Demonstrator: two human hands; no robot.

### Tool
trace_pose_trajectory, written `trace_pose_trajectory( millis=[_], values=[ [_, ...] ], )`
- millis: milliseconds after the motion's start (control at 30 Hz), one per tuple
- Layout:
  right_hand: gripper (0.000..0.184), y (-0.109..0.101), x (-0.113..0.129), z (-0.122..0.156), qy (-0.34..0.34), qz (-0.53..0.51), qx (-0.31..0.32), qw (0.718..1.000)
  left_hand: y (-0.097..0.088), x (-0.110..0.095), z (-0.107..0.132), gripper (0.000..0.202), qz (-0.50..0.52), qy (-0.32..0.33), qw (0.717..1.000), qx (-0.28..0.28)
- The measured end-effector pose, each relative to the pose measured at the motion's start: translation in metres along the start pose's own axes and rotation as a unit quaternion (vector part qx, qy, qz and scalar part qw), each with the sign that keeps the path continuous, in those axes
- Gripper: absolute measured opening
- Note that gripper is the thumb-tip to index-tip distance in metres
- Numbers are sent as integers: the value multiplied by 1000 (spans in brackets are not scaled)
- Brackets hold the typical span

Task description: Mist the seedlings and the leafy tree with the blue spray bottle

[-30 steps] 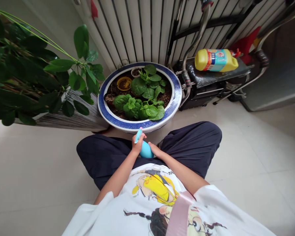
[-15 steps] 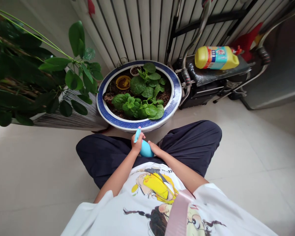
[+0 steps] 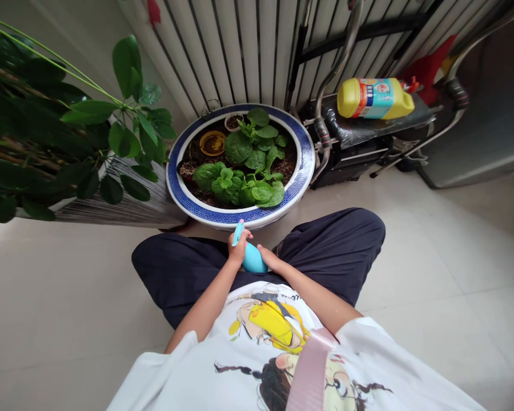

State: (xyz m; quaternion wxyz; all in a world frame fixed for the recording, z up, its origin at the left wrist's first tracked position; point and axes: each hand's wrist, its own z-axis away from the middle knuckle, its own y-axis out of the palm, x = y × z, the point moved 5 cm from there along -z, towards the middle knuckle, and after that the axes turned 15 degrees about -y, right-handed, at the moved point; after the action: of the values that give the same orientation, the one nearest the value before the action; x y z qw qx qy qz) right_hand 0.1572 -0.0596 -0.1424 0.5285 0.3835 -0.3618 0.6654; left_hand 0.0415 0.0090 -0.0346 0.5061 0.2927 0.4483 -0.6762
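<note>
A light-blue spray bottle is held low between my knees, its nozzle pointing up toward a round blue-and-white planter. My left hand is wrapped round the bottle's neck and trigger. My right hand cups the bottle's rounded body from the right. The planter stands just beyond my hands and holds dark soil, leafy green plants, a small yellow dish and a tiny pot.
A large leafy plant in a ribbed pot spreads over the left. Behind the planter is a slatted white wall. To the right, a black metal-framed cart carries a yellow bottle lying on its side. Pale floor tiles surround me.
The view has shifted slightly, so everything sits a little lower left than before. Both hands keep the same hold on the spray bottle.
</note>
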Motion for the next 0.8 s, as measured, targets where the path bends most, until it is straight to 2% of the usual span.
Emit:
trace_pose_trajectory(
  millis=[533,800],
  values=[
    [34,2,3,2,-3,2,11,1000,-1,-2,3,34,7,8,1000,6],
    [32,1,18,5,-59,-14,12,998,-4,-6,5,35,-13,-10,1000,-14]
  ],
)
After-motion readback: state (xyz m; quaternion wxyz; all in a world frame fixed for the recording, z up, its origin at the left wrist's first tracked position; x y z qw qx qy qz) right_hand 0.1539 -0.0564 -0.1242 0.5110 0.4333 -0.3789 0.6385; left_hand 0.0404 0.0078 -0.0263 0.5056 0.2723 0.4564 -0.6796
